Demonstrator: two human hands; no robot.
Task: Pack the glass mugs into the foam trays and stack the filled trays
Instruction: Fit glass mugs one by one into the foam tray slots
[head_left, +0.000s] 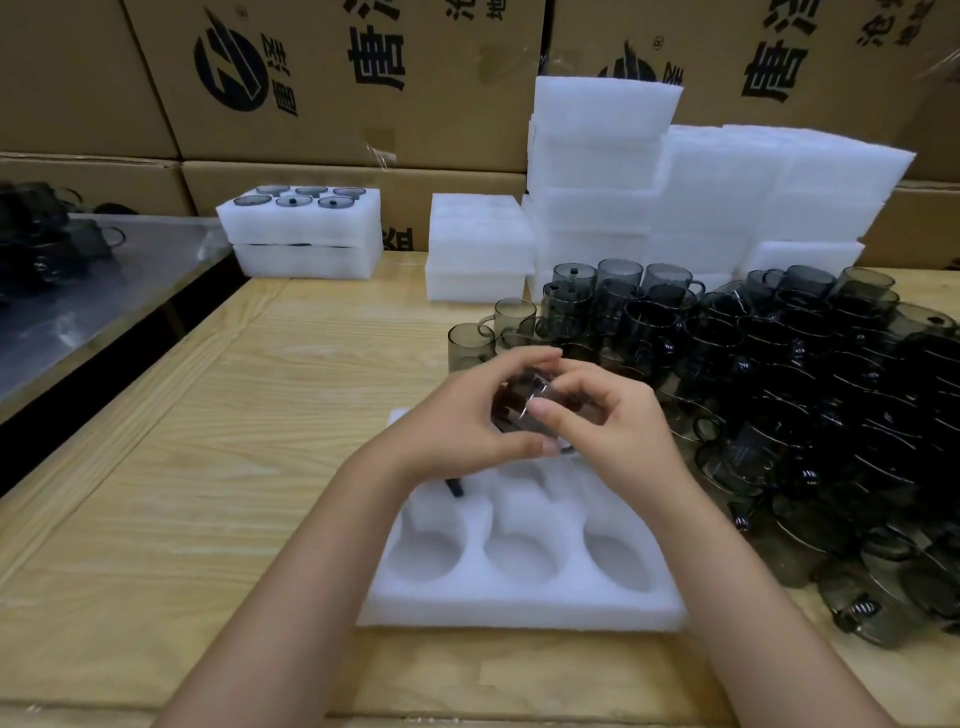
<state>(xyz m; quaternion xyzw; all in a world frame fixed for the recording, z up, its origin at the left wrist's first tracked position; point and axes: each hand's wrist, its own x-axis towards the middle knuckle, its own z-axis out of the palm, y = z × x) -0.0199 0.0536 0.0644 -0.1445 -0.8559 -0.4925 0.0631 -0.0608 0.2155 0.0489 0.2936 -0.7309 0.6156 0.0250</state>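
Stacked within reach: spare foam trays (727, 182). Heaped alongside for picking: glass mugs (779, 374). Laid nearest, pockets up for loading: foam tray (519, 608). Held above its far row, likely for orienting: mug (519, 402), gripped by curled fingers of left hand (457, 431) and right hand (613, 431).

Bright, even indoor light, foam tray (519, 608) blown out to white with faint shadow in its hollows, glass mug (524, 410) just above the tray motion-blurred, glare on the metal surface (104, 291) far left of it, cardboard boxes (337, 78) behind it bowed by wide-angle distortion
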